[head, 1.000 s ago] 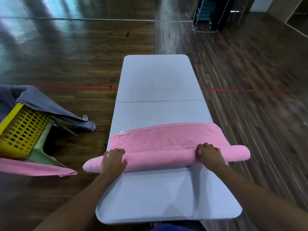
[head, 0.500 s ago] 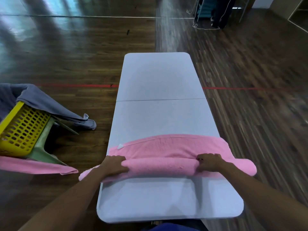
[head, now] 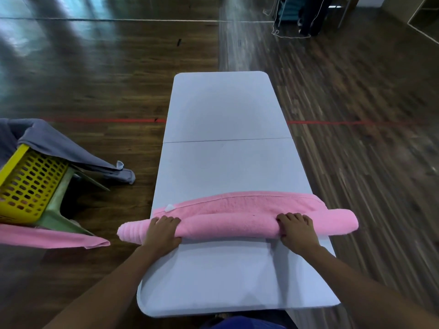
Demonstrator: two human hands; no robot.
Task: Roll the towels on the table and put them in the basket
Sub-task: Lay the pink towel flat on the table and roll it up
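Fingers [head: 166,220] of the left hand [head: 161,233] curl over the pink towel [head: 228,225], and the right hand [head: 298,231] grips it the same way near the other end. The towel lies mostly rolled across the near half of the white desk [head: 225,162], a flat strip beyond the roll, both ends overhanging. Off left, the yellow basket [head: 26,184] sits on a green stool [head: 54,210], with a grey cloth [head: 59,148] draped over it.

No legible text, brand, number or sign was observed. The small white tag [head: 169,207] at the edge of the pink towel [head: 228,225] was too small to read.
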